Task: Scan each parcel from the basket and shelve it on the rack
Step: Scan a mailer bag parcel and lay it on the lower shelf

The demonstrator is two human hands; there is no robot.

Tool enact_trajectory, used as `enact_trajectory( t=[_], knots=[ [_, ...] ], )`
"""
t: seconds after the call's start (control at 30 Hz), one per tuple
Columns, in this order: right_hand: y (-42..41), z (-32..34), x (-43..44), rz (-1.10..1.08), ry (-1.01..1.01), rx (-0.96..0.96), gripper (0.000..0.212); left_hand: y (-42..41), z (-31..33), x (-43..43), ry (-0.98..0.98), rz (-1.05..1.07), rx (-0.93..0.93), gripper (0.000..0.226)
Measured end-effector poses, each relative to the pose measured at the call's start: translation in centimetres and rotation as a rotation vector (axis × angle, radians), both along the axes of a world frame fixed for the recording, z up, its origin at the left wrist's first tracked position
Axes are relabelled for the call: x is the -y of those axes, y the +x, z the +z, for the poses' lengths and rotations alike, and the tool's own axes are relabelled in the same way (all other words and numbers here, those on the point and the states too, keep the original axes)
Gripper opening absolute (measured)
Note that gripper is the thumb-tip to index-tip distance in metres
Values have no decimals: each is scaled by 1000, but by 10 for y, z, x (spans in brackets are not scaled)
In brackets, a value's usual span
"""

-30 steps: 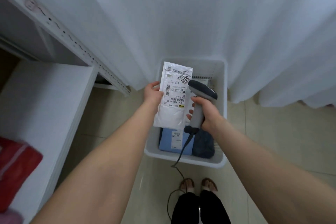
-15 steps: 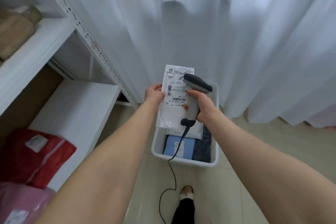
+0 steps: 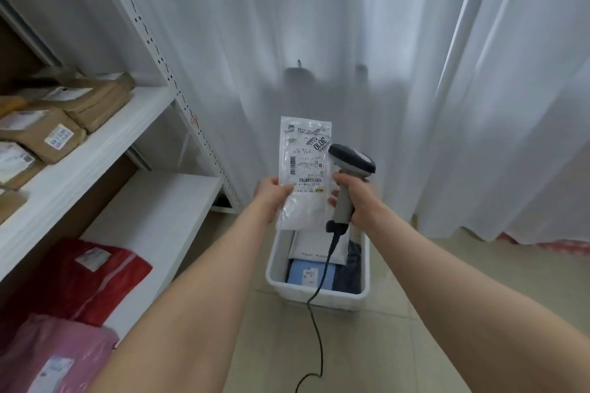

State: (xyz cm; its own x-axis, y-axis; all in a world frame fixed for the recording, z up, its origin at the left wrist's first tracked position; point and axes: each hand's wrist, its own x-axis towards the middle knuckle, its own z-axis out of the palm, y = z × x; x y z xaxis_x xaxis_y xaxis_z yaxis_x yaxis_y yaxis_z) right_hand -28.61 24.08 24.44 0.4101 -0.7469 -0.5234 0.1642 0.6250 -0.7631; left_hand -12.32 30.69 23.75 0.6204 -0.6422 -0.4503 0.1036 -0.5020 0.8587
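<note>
1. White parcel point(image 3: 303, 174) held upright above the basket point(image 3: 317, 293), label facing the camera; left hand point(image 3: 271, 198) pinches its left edge.
2. Right hand point(image 3: 354, 198) grips the barcode scanner point(image 3: 348, 175) just beside the label.
3. Rack point(image 3: 105, 137) at left holds brown, red and pink parcels.

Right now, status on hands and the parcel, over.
Left hand grips white parcel, label facing camera. Right hand grips scanner beside the label. More parcels in basket. Path to rack unobstructed.
</note>
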Motion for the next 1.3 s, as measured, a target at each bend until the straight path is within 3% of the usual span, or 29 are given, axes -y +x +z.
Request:
enact_trajectory(
  t=[0.33,0.83,1.13,1.3],
  knots=[
    [-1,14,-51,196,-150,-143,10,22,0,-26,-5,212,130,28],
    [38,37,-99,284,-201,-247,4,63,2,-59,-20,225,106,22],
    [63,50,-119,246,-166,-232,5,88,12,-82,-14,258,115,24],
    [87,48,-132,205,-85,-103,8,105,15,-108,-22,244,148,26]
  ],
)
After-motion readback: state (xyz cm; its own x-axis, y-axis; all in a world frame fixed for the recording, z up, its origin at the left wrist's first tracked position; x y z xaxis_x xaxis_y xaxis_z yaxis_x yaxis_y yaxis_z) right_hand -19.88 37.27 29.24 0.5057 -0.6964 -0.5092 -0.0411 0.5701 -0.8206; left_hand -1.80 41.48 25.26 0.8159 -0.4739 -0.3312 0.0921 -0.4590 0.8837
